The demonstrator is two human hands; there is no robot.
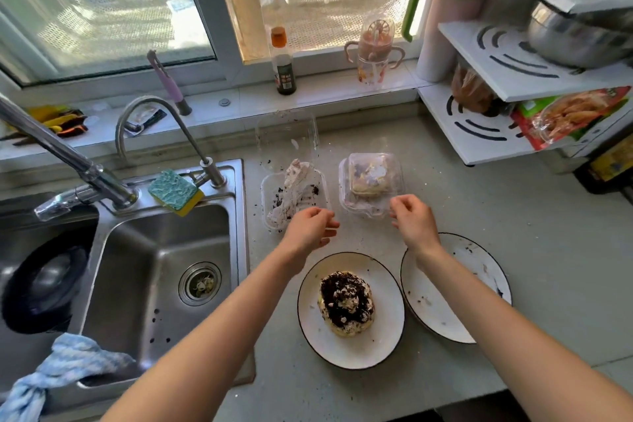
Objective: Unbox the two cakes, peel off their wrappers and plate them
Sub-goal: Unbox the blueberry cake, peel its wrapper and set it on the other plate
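Note:
A chocolate-crumb cake (pixel 346 303) sits unwrapped on the near white plate (pixel 380 346). To its right lies a second white plate (pixel 479 271) with only crumbs on it. An open clear box (pixel 274 188) behind them holds a crumpled, smeared wrapper (pixel 296 192). Beside it stands a shut clear box (pixel 371 181) with the second cake inside. My left hand (pixel 310 229) hovers at the open box's near edge, fingers loosely curled, holding nothing. My right hand (pixel 412 219) hovers at the shut box's near right corner, fingers apart.
A steel sink (pixel 157 271) with a tap and sponge (pixel 174 192) lies to the left, a blue cloth (pixel 65 367) on its near rim. A white rack (pixel 479 127) with food packets stands at the right. A bottle (pixel 284 62) and a baby cup (pixel 375 51) stand on the sill.

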